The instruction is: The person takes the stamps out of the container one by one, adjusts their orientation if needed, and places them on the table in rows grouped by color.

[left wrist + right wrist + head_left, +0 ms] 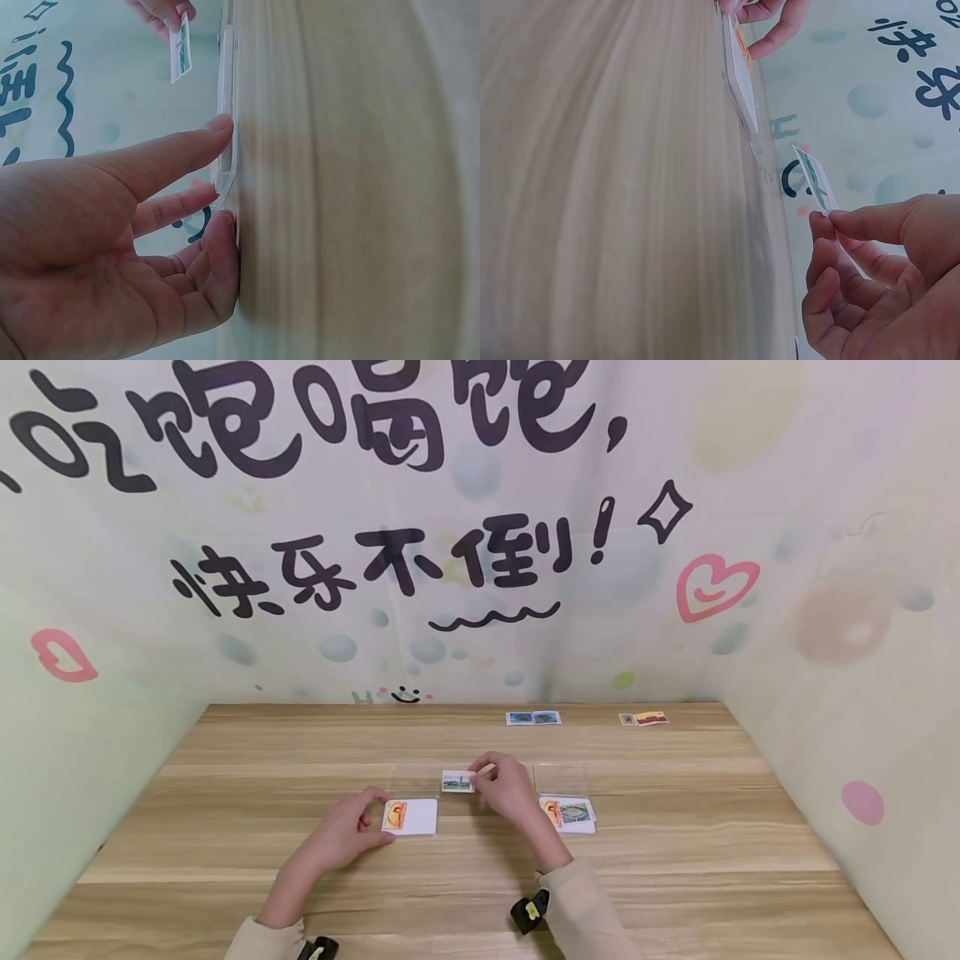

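A small stamp-like picture with a green landscape and a white border [457, 782] is pinched between the thumb and index finger of my right hand [510, 789]. It is held above the table, apart from both cases, as the right wrist view shows. My left hand [341, 832] holds the left end of an opened flat clear case with a white insert [422, 817], thumb at the near edge and fingers at the far side. An orange-and-yellow stamp [395, 815] lies on that insert's left half. The case's transparent lid [414, 782] lies folded back behind it.
To the right, a second opened case [581, 829] bears an orange stamp [553, 812] and a greenish stamp [576, 812]. Two blue stamps [533, 718] and a red-and-yellow stamp [651, 718] beside a smaller pale one [627, 720] lie at the table's back. A printed cloth wall [480, 668] stands behind.
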{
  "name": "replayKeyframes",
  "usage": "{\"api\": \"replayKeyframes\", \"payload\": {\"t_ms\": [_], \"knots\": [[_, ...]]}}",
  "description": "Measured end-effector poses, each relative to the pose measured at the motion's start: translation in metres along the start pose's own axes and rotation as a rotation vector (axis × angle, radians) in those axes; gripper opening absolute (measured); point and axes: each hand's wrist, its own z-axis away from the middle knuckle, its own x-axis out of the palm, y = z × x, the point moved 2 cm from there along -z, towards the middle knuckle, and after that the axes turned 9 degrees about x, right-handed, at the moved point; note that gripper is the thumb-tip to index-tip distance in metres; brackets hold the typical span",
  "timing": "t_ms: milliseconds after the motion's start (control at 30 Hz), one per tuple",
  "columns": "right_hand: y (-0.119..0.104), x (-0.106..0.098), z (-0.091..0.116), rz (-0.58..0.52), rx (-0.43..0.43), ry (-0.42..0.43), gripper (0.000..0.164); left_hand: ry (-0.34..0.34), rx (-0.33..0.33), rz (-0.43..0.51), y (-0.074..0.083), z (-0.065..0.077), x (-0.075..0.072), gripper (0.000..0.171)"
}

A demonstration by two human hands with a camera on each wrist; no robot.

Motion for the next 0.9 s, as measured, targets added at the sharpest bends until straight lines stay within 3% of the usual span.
{"api": "replayKeyframes", "payload": {"t_ms": [900], "knots": [[-0.002,-0.008,-0.012,0.038,0.006,0.022,0.006,-0.006,-0.008,0.012,-0.003,0.001,0.001,0.049]]}}
